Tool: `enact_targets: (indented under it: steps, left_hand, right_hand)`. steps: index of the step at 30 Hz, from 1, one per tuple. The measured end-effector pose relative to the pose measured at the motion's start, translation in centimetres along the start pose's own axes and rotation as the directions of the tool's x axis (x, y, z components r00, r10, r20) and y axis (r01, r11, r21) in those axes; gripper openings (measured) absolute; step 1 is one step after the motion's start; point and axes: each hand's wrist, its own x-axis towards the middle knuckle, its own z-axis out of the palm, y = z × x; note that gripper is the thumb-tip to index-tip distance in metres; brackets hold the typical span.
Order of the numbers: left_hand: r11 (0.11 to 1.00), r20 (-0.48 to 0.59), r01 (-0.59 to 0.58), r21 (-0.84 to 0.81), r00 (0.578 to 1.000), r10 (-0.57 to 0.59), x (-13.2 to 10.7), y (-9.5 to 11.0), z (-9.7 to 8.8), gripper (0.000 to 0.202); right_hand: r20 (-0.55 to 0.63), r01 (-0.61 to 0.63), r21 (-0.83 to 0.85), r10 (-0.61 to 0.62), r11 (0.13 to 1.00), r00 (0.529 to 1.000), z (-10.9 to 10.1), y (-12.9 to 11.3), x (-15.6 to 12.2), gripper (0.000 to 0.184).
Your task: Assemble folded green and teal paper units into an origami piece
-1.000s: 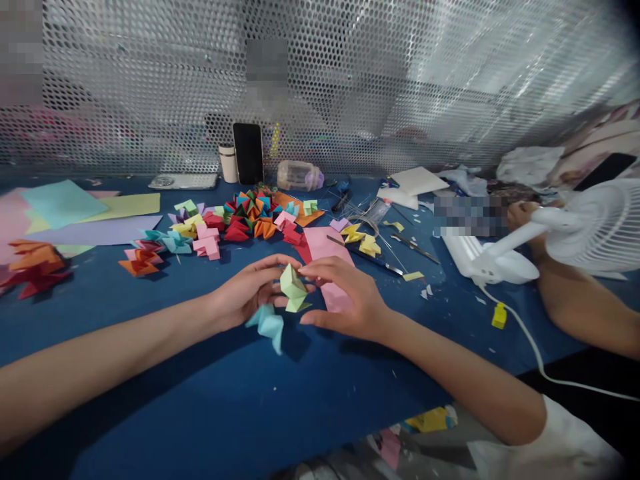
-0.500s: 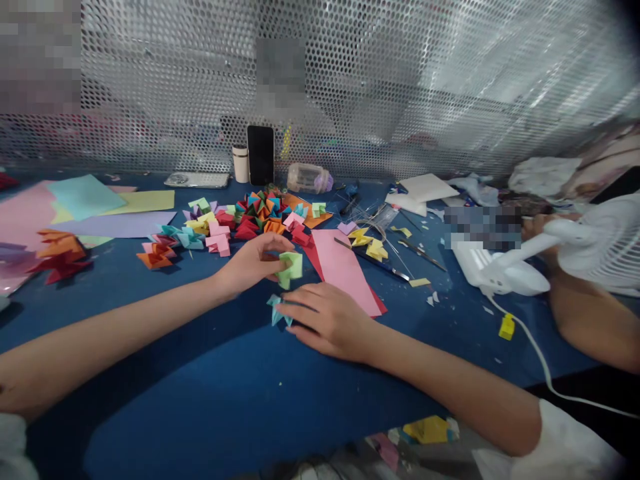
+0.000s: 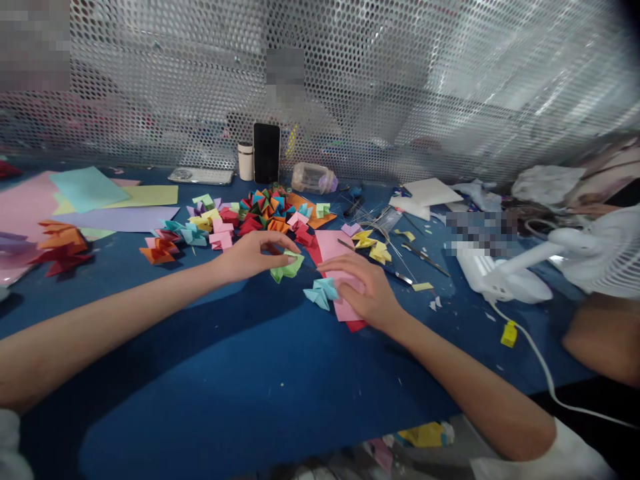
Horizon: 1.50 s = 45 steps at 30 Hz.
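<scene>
My left hand [image 3: 257, 255] has its thumb and fingertips closed on a light green folded paper piece [image 3: 287, 268], low over the blue tabletop. To the right, my right hand [image 3: 367, 287] lies palm down over a pink paper sheet [image 3: 333, 245], its fingers stretched out and apart. A light blue folded paper piece [image 3: 320, 293] rests beside its thumb, partly over the pink sheet's left edge; whether they touch I cannot tell. A red sheet [image 3: 357, 326] shows from beneath the pink one.
Behind my hands lies a heap of colourful folded paper pieces [image 3: 265, 210]. Paper sheets [image 3: 117, 220] spread at left. A phone [image 3: 267, 153] stands upright near a clear jar [image 3: 310, 178]. Tweezers [image 3: 397, 274], yellow pieces [image 3: 380, 252] and a white fan [image 3: 500, 280] are at right, beside another person's arm [image 3: 603, 337].
My left hand has lowered the green piece and tilted it. My right hand has moved right and up, the light blue piece shifting with it. The pink and red sheets' near ends have swung left.
</scene>
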Motion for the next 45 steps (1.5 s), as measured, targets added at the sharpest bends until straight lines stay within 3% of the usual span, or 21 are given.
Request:
enact_targets:
  steps: [2,7,13,18,23,26,29,32,35,38,41,45]
  left_hand:
    - [0.999,0.051,0.003,-0.040,0.999,-0.001,-0.4,0.7,0.4,0.023]
    - [0.981,0.093,0.001,-0.194,0.996,0.017,-1.6,2.3,1.5,0.028]
    - [0.963,0.073,-0.028,-0.267,0.996,0.050,-2.2,1.8,2.2,0.065]
    - [0.934,0.069,-0.083,-0.347,0.991,0.114,-2.5,1.3,2.8,0.053]
    - [0.902,0.158,-0.035,-0.431,0.981,0.113,-2.9,1.5,3.3,0.052]
    - [0.906,0.174,-0.018,-0.423,0.980,0.101,-3.0,1.6,3.5,0.049]
    - [0.920,0.132,-0.036,-0.391,0.987,0.094,-2.8,1.4,3.3,0.048]
    - [0.945,0.040,-0.069,-0.319,0.995,0.087,-2.3,0.8,2.8,0.046]
    - [0.963,-0.075,-0.089,-0.256,0.995,0.072,-1.7,-0.3,2.4,0.045]
    - [0.965,-0.080,-0.067,-0.255,0.996,0.047,-1.3,-1.5,2.3,0.044]
    - [0.969,-0.062,-0.065,-0.240,0.997,0.052,-1.3,-2.0,2.5,0.044]
    - [0.974,-0.070,-0.087,-0.210,0.995,0.074,-1.8,-1.4,2.4,0.044]
  right_hand:
    - [-0.081,-0.102,0.118,0.112,0.988,0.990,0.5,-0.2,0.1,0.021]
    - [-0.038,-0.166,0.449,0.204,0.878,0.978,1.7,-0.2,0.5,0.026]
    - [-0.251,-0.170,0.558,0.360,0.812,0.899,1.6,-0.2,0.6,0.017]
    - [-0.256,-0.163,0.631,0.402,0.758,0.879,1.9,-0.1,0.4,0.015]
    - [-0.287,-0.126,0.540,0.323,0.832,0.902,2.6,-0.1,0.1,0.010]
    - [-0.294,-0.080,0.368,0.198,0.926,0.935,2.9,-0.2,-0.2,0.003]
    - [-0.241,-0.035,0.180,0.079,0.983,0.967,2.7,-0.4,-0.3,0.007]
    - [-0.146,-0.011,0.008,0.012,1.000,0.989,1.8,-0.7,-0.2,0.018]
    - [0.026,0.051,-0.109,-0.048,0.993,0.999,0.7,-1.0,-0.2,0.036]
    - [0.167,0.154,-0.241,-0.115,0.958,0.979,0.2,-0.8,-0.2,0.038]
    - [0.163,0.143,-0.220,-0.109,0.965,0.981,0.2,-0.5,0.0,0.015]
    - [0.128,-0.096,0.085,0.085,0.992,0.988,0.0,-1.0,1.3,0.011]
